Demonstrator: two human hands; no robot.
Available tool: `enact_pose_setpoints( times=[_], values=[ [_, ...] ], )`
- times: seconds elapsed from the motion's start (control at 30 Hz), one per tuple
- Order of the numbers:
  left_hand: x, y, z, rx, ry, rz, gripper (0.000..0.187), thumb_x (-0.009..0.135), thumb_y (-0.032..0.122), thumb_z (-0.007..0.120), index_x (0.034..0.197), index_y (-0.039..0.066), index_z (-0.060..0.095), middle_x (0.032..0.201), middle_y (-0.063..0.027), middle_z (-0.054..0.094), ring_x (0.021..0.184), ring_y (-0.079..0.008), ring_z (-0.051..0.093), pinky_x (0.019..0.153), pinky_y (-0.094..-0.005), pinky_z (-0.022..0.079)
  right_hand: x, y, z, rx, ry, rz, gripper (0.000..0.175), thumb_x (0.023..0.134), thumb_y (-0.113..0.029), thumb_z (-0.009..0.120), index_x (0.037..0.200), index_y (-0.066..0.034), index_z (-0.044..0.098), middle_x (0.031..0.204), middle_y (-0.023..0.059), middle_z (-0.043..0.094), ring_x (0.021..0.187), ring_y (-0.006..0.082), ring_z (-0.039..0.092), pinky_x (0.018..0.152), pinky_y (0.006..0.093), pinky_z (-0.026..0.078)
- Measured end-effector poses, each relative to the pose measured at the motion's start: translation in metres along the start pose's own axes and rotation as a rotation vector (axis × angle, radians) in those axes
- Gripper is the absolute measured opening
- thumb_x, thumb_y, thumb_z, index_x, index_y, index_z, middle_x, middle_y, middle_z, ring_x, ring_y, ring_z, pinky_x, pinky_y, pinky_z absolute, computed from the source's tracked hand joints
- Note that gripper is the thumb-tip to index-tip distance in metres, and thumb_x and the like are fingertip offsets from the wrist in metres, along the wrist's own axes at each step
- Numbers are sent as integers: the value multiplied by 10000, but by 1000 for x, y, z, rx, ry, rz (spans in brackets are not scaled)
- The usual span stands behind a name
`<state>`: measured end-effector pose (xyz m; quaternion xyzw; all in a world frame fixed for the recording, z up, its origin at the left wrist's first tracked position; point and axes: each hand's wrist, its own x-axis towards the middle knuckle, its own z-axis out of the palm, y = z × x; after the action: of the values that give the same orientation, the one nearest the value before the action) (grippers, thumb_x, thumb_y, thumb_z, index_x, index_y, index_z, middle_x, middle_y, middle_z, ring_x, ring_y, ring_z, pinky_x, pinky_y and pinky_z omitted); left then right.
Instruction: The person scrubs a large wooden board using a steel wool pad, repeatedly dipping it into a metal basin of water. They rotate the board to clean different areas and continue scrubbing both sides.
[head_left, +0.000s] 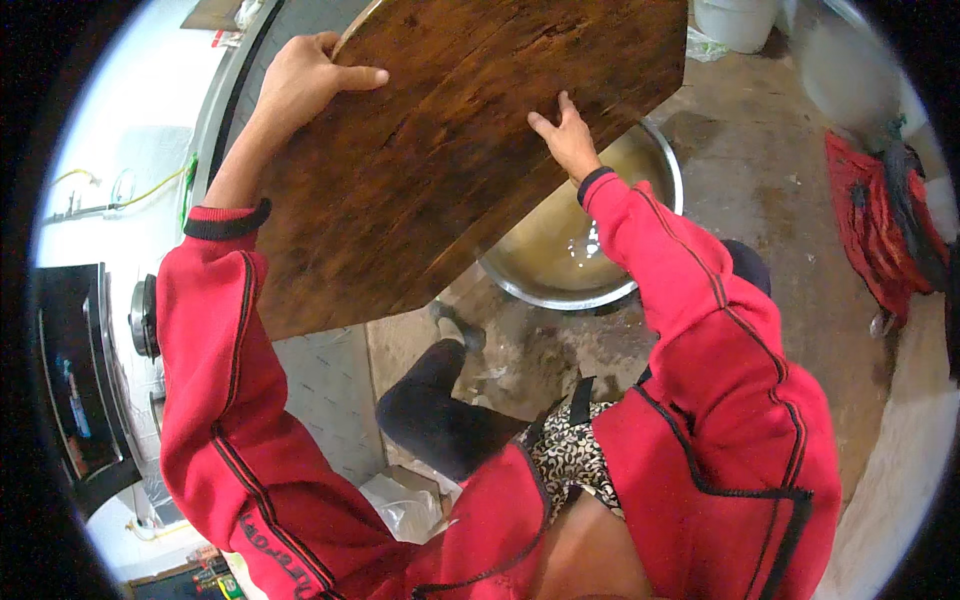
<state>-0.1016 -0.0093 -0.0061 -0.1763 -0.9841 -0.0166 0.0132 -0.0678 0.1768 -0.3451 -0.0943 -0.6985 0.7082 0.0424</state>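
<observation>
A large dark brown wooden board (450, 150) with angled corners spans the upper middle of the head view, tilted above a metal basin. My left hand (307, 79) grips its upper left edge, thumb on the face and the fingers mostly hidden behind. Near the lower right edge, my right hand (566, 139) touches the board's face with two digits spread. The other fingers of that hand are hidden, so whether it grips cannot be seen. Cloudy brownish liquid (559, 232) fills part of the round metal basin (675, 176), which the board partly covers.
A gas stove (82, 375) and a lidded pot (142, 315) stand at left. Beside my bent leg lies a plastic bag (409, 510). A white bucket (735, 22) is at the upper right; red and dark cloth (877, 217) hangs at right. The floor (780, 315) looks wet in patches.
</observation>
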Motion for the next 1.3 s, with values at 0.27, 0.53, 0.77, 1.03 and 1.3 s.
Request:
enact_pose_setpoints(
  times=[0.27,0.53,0.77,1.03,1.3],
  values=[
    [-4,20,3,6,-2,56,533,689,385,838,1035,-6,730,819,-134,732,717,-220,694,740,-346,524,25,-5,1,115,-25,45,1014,888,-466,674,1554,40,100,1596,260,219,1476,331,265,1172,384,266],
    [24,21,1,24,-41,-51,524,707,348,836,1022,-53,719,829,-126,732,726,-191,696,745,-331,532,24,-18,39,222,-347,-119,919,921,-455,639,1561,-4,157,1596,211,264,1463,318,299,1179,382,266],
    [67,5,3,-104,-128,-140,452,739,306,824,976,-66,719,849,-136,729,709,-207,699,710,-331,542,-44,79,84,34,-500,211,773,900,-461,634,1421,74,431,1416,283,496,1324,383,488,1103,435,387],
    [71,5,0,-169,-213,-267,403,782,263,789,1001,-69,723,867,-124,730,709,-205,701,696,-319,553,-158,29,103,-180,-545,66,675,926,-358,609,1416,67,424,1321,299,556,1229,437,538,1042,485,428],
    [67,-12,-4,-343,-227,-363,419,794,265,791,1024,-71,693,900,-141,722,710,-206,689,664,-331,551,-188,2,78,-261,-430,113,750,910,-321,651,1407,145,337,1380,353,436,1220,482,503,1028,510,426]
  ],
)
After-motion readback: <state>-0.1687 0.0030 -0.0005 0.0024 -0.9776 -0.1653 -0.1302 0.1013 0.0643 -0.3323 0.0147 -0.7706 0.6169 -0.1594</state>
